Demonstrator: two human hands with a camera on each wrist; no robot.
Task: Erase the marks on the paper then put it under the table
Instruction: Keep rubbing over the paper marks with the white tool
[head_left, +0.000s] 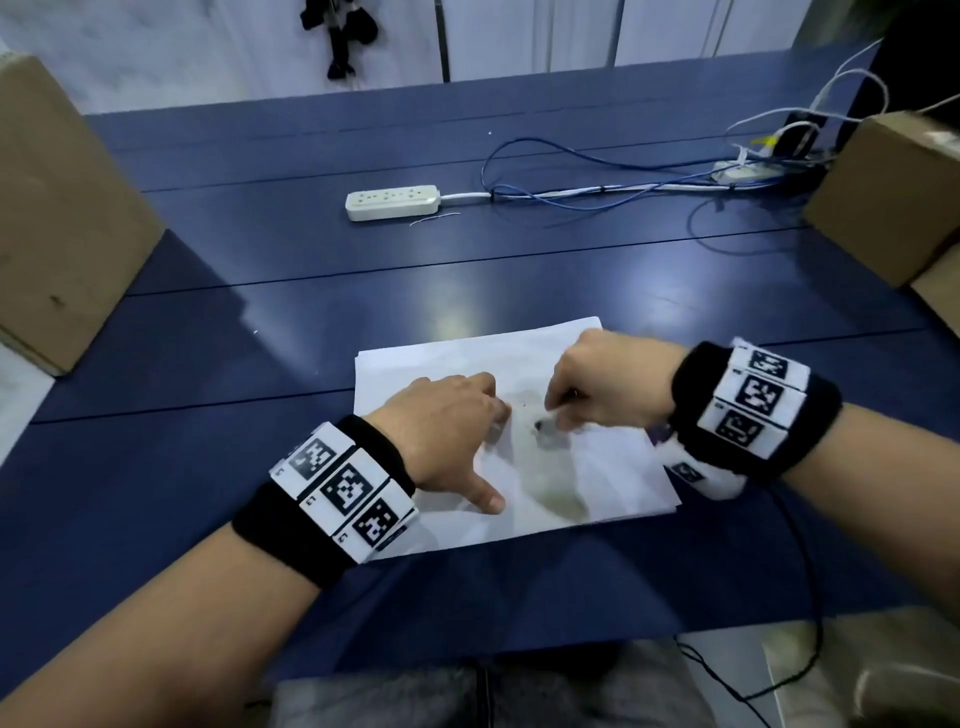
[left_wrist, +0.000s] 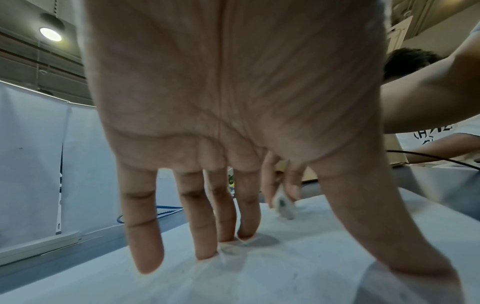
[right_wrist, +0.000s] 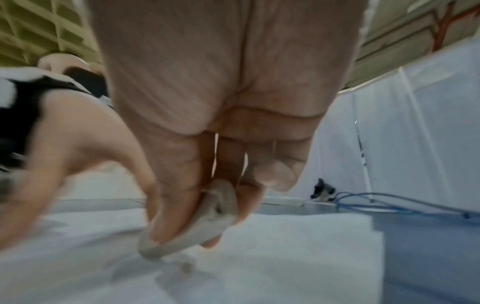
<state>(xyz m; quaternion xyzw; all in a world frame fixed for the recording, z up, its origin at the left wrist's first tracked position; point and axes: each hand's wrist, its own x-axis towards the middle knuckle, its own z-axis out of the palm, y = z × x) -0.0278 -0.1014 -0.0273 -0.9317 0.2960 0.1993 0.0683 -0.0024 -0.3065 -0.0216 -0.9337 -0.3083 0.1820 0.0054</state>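
A white sheet of paper (head_left: 613, 467) lies on the dark blue table (head_left: 208, 467) near its front edge, on top of other sheets. My left hand (head_left: 457, 441) presses it flat, fingers spread and straight; the fingertips (left_wrist: 205, 253) dent the paper (left_wrist: 285, 267). My right hand (head_left: 597, 384) pinches a small worn white eraser (head_left: 545, 423) between thumb and fingers, its dirty tip against the sheet just right of my left fingers. In the right wrist view the eraser (right_wrist: 197, 232) is blurred against the paper (right_wrist: 298, 257). A faint grey smear runs below the eraser.
A white power strip (head_left: 392, 201) with blue and white cables (head_left: 597, 192) lies farther back on the table. Cardboard boxes stand at the left (head_left: 57, 208) and the right (head_left: 893, 192). A black cable (head_left: 800, 597) hangs off the front edge by my right arm.
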